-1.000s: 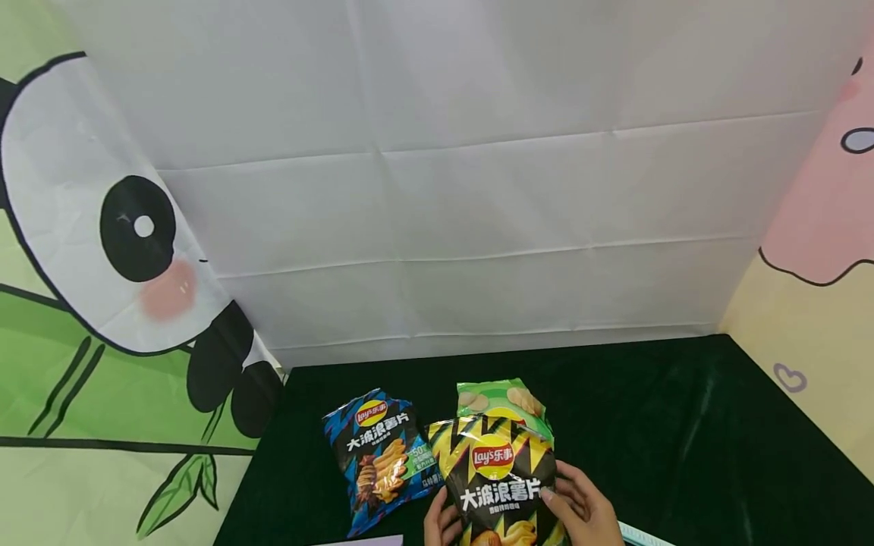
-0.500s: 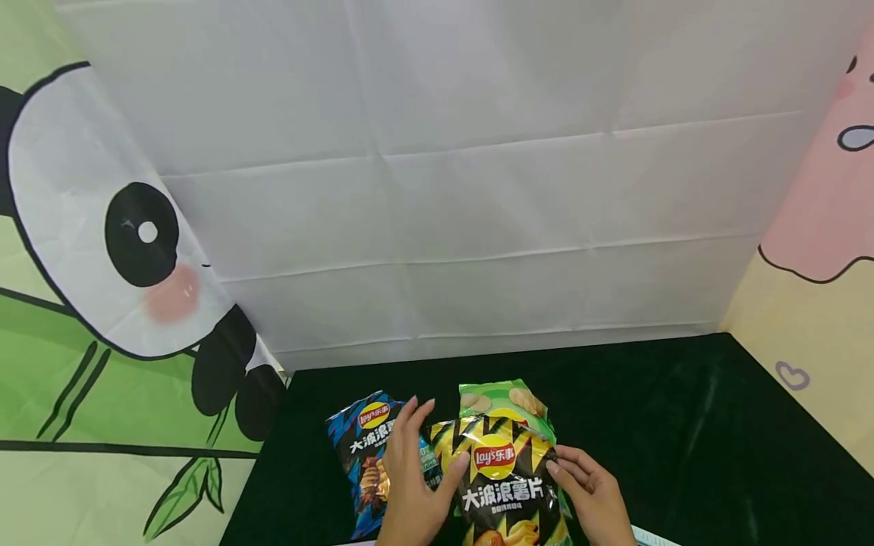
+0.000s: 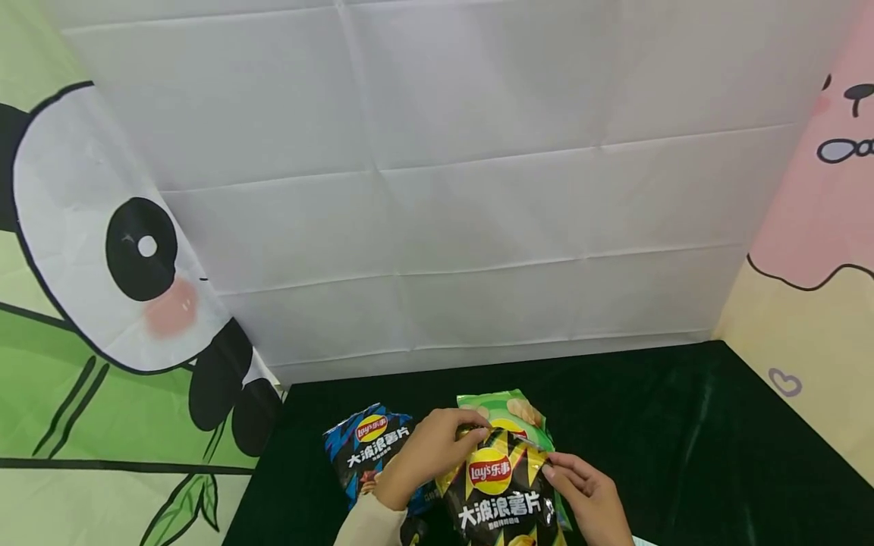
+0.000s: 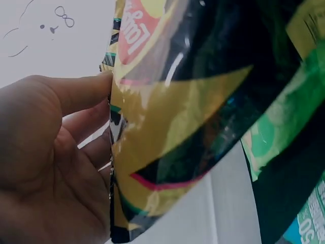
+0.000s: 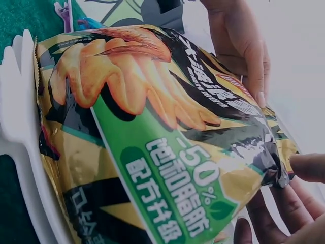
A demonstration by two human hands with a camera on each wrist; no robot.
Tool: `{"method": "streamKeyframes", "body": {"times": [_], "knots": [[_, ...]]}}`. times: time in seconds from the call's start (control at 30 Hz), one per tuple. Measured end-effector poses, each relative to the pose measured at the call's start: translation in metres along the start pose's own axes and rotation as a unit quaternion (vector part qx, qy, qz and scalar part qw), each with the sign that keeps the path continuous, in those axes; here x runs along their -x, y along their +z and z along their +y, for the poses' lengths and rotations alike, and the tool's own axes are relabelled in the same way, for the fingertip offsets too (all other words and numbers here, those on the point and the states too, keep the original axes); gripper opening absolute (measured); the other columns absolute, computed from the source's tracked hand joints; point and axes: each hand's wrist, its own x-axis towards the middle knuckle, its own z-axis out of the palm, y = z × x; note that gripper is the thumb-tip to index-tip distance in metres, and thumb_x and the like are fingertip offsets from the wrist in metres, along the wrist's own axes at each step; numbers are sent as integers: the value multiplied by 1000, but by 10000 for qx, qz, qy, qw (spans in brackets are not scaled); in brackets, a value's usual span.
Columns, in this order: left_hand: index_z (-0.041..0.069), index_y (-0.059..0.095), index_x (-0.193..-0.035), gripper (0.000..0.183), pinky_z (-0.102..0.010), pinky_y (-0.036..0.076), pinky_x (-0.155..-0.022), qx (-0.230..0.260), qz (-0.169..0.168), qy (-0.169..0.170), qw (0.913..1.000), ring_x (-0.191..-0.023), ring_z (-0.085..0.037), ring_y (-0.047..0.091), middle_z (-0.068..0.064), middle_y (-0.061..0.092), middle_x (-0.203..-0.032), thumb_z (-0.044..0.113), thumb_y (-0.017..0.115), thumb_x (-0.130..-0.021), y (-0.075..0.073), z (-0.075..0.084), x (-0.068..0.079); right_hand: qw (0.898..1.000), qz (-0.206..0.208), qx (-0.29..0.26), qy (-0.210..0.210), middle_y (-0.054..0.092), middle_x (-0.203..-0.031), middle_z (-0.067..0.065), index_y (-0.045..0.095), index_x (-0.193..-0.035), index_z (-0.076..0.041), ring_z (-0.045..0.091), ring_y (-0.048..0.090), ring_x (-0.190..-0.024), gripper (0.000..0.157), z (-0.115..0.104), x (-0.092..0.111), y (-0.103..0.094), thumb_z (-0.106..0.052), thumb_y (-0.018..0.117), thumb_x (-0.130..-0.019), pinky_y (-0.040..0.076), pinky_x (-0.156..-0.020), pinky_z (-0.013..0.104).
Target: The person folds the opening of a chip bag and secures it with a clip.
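A black and yellow potato chip bag (image 3: 501,504) is upright with its front towards me in the head view. My left hand (image 3: 433,451) reaches across and pinches its top edge with thumb and fingers; the left wrist view shows the thumb on the bag's crimped edge (image 4: 112,137). Near the upper right corner, my right hand (image 3: 590,497) pinches the same bag, thumb in front and fingers behind. A green chip bag (image 3: 512,409) stands partly hidden behind it. To the left lies a blue and black chip bag (image 3: 372,447), overlapped by my left forearm.
Dark green cloth (image 3: 649,425) covers the table. White plastic prongs (image 5: 20,112) lie beside the bag in the right wrist view, with a small purple object (image 5: 63,15) farther back. A white backdrop (image 3: 444,227) rises behind the table, between printed side panels.
My left hand has left the bag's left side, lifted with fingers spread, and moved up and right to pinch the top edge. My right hand keeps its hold at the bag's right side.
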Motion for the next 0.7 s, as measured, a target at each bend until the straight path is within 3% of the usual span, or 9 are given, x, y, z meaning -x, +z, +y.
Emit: {"method": "streamKeyframes", "body": {"times": [0.33, 0.53, 0.7], "knots": [[24, 72, -100, 22, -24, 49, -78, 347, -92, 56, 9993, -89, -3, 57, 9, 69, -103, 38, 56, -94, -4, 7, 1, 9991, 190, 237, -284, 70, -103, 5, 66, -111, -7, 13, 64, -88, 45, 1, -1, 2, -43, 65, -86, 53, -79, 35], [26, 74, -94, 22, -23, 43, -75, 177, 69, 257, 9995, -86, -6, 51, 12, 69, -94, 39, 56, -93, -5, 6, 2, 9982, 296, 262, -454, 70, -98, 6, 67, -105, -6, 11, 62, -83, 30, -2, 2, 1, -31, 65, -89, 52, -77, 30], [28, 73, -86, 22, -25, 41, -79, 143, 62, 407, 9990, -90, -7, 51, 14, 69, -93, 39, 56, -93, -5, 5, 3, 9976, 244, 177, -622, 69, -97, 9, 67, -101, -5, 10, 61, -80, 27, -3, 3, 0, -29, 66, -88, 51, -74, 26]]}}
